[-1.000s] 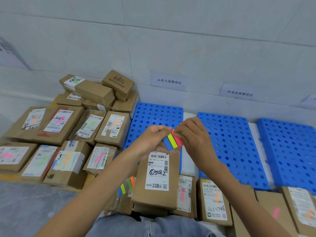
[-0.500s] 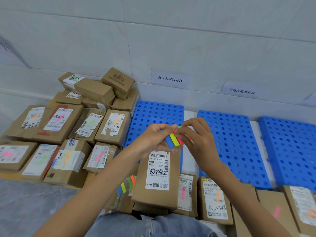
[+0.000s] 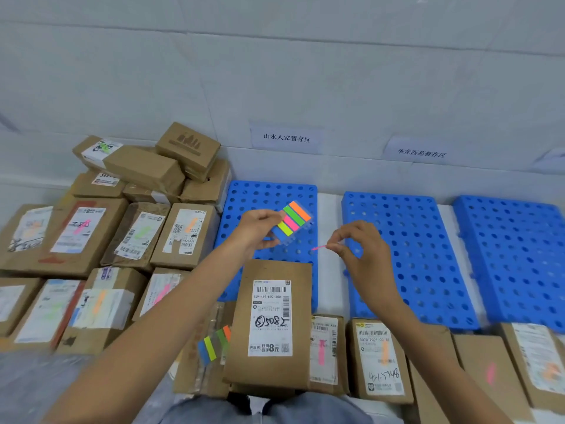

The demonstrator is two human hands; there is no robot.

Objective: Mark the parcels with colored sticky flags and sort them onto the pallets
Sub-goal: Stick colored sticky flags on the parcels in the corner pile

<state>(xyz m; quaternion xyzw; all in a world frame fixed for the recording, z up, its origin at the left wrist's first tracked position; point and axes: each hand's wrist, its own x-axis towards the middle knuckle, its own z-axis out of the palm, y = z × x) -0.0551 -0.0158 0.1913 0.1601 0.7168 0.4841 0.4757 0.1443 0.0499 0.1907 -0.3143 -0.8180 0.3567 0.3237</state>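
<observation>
Pink flag (image 3: 319, 247) pinched by raised right hand (image 3: 360, 249), left hand (image 3: 260, 228) gripping flag pad (image 3: 292, 221).

On your left, a heap of parcels (image 3: 101, 240) sits against the wall (image 3: 305, 71). Right of it, three pallets (image 3: 428, 255) lie side by side; a parcel row (image 3: 379, 359) lies before them.

Multicolour flag pad (image 3: 292, 221) tilted above blue pallet (image 3: 260, 194); pink flag (image 3: 318, 247), seemingly edge-on, beside; brown labelled parcel (image 3: 270, 322) nearer.
</observation>
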